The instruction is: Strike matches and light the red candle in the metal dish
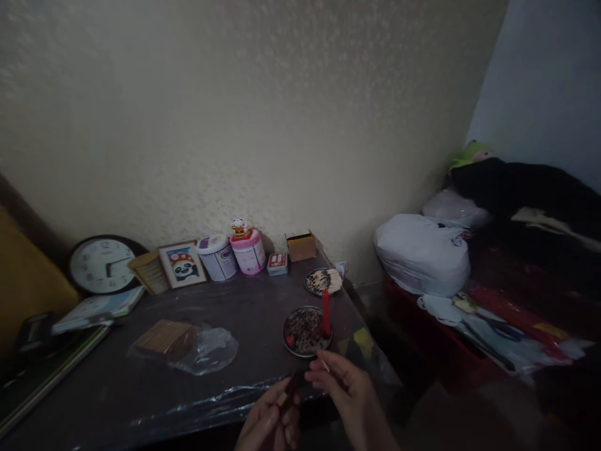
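Near the table's front edge, my left hand point(268, 418) is closed around a small matchbox point(286, 392) with a dark side. Just right of it, my right hand point(345, 388) pinches a thin matchstick point(323, 362) between thumb and fingertips. The match and box look apart, and I see no flame. Beyond my hands lies a round plate point(284, 341) with dark, speckled residue on it. A red candle point(325, 313) stands upright at the plate's right side. Farther back, a second small plate point(307, 287) bears many pale matchsticks point(331, 280).
A clock point(103, 266), woven cup point(150, 274), panda picture point(183, 265), two tins point(218, 258), small box point(277, 264) and open cardboard box point(301, 247) line the wall. A plastic-wrapped brown block point(164, 337) lies left. White bags point(422, 254) sit right of the table.
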`<state>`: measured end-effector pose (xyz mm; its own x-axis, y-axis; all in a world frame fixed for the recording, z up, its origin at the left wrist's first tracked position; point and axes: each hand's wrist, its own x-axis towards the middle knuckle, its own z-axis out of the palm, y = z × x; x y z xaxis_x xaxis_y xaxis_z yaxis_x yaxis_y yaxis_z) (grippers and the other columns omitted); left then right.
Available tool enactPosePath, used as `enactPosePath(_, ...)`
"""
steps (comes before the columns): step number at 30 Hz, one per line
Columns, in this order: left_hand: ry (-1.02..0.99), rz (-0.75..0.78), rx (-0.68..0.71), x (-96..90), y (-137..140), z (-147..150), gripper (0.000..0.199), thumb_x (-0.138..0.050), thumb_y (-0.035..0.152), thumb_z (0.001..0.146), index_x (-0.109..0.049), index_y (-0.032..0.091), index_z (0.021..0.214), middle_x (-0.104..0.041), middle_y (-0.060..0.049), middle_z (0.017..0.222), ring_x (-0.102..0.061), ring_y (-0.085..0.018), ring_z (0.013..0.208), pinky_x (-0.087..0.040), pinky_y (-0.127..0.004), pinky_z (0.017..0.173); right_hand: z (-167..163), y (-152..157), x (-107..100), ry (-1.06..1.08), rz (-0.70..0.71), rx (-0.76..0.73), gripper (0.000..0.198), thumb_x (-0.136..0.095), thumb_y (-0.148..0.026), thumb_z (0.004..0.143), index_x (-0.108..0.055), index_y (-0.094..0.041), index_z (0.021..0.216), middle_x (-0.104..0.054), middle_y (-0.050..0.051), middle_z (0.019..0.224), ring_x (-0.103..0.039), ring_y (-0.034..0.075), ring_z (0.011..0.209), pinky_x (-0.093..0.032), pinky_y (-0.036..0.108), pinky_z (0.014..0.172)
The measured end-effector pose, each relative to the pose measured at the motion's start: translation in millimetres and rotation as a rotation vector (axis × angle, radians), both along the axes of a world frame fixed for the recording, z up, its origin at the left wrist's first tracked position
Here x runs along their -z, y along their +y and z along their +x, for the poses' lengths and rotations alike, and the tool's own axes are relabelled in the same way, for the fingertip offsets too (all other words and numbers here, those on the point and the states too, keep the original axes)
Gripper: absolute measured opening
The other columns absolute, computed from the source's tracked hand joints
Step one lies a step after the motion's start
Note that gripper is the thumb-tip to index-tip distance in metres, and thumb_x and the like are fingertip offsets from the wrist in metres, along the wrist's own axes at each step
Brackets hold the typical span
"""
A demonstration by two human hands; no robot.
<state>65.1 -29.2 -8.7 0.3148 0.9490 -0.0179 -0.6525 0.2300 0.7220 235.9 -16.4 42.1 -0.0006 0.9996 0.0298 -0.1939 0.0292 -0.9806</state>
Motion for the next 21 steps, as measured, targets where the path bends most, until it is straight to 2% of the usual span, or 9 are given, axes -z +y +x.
enactPosePath(4, 0.037, 0.005, 0.027, -1.9, -0.3, 0.3, 0.05, -0.074, 0.051, 0.066, -0.072, 0.022, 0.107, -0.057, -0.004, 0.074, -0.046, -0.012, 0.058, -0.039, -0.026, 0.054, 4.8, -1.7, -6.0, -0.097, 0.053, 0.073, 0.037, -0.057, -0.046, 0.085, -0.069, -0.015, 0.1, -0.074, 0.009, 0.083, -0.071, 0.021, 0.071, -0.057, 0.032, 0.068)
enactPosePath(6, 0.039, 0.018, 0.042, 0.1, 0.7, 0.5, 0.05, -0.073, 0.052, 0.066, -0.072, 0.022, 0.106, -0.057, -0.004, 0.074, -0.047, -0.012, 0.057, -0.039, -0.026, 0.053, 6.9, -2.0, -7.5, -0.188, 0.113, 0.121, 0.032, -0.055, -0.043, 0.086, -0.07, -0.017, 0.097, -0.072, 0.008, 0.083, -0.069, 0.02, 0.071, -0.055, 0.029, 0.065)
enactPosePath(10, 0.026, -0.001, -0.005, 3.4, 0.3, 1.3, 0.048, -0.073, 0.049, 0.067, -0.072, 0.021, 0.106, -0.06, -0.006, 0.078, -0.049, -0.012, 0.058, -0.04, -0.026, 0.054, 9.9, -2.6, -8.8, -0.303, 0.183, 0.18, 0.025, -0.056, -0.037, 0.086, -0.071, -0.019, 0.095, -0.07, 0.009, 0.099, -0.067, 0.021, 0.084, -0.053, 0.027, 0.073)
enactPosePath(15, 0.054, 0.013, -0.001, 4.4, 1.7, 1.9, 0.053, -0.076, 0.052, 0.063, -0.072, 0.021, 0.106, -0.061, -0.006, 0.078, -0.049, -0.011, 0.055, -0.038, -0.025, 0.05, 10.9, -5.0, -11.0, -0.349, 0.122, 0.226, 0.026, -0.06, -0.04, 0.083, -0.071, -0.019, 0.094, -0.074, 0.009, 0.089, -0.069, 0.022, 0.077, -0.054, 0.027, 0.072)
enactPosePath(21, 0.069, 0.072, -0.041, 4.3, 2.4, 4.9, 0.051, -0.073, 0.051, 0.065, -0.072, 0.02, 0.106, -0.057, -0.003, 0.069, -0.048, -0.012, 0.053, -0.036, -0.025, 0.049, 9.7, -8.2, -15.7, -0.465, 0.239, 0.248, 0.023, -0.056, -0.037, 0.086, -0.072, -0.022, 0.091, -0.075, 0.008, 0.093, -0.069, 0.023, 0.083, -0.054, 0.028, 0.076)
